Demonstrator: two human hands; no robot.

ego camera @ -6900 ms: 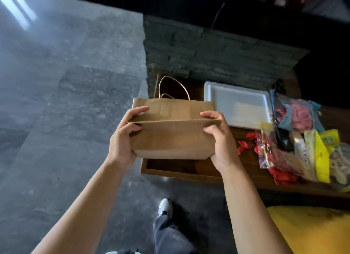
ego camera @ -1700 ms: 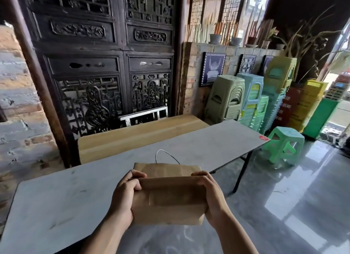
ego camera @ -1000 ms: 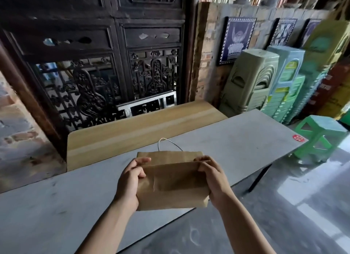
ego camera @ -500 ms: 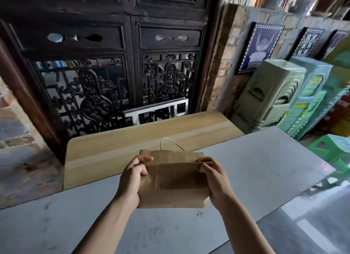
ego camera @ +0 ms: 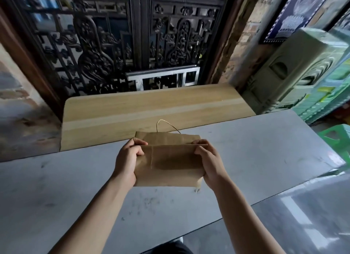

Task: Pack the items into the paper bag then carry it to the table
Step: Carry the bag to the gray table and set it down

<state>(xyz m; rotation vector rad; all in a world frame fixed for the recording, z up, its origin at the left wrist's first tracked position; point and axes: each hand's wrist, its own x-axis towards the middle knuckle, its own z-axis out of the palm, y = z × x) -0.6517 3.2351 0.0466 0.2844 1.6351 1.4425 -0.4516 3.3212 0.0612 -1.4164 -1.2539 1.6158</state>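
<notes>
While both arms are reaching out over the grey worktop (ego camera: 255, 155), the left hand (ego camera: 127, 160) and the right hand (ego camera: 209, 161) are gripping the brown paper bag (ego camera: 170, 162) by its two ends, fingers (ego camera: 139, 142) curling closed over the folded-down top flap. The bag is sitting low over the middle of the worktop; whether its base is touching the surface is hard to tell. A thin twine handle (ego camera: 166, 125) is sticking up behind the fold. Beyond the grey top, a pale wooden table (ego camera: 151, 105) is standing against a dark carved screen (ego camera: 117, 41), with stacked green plastic stools (ego camera: 303, 73) at the right.
</notes>
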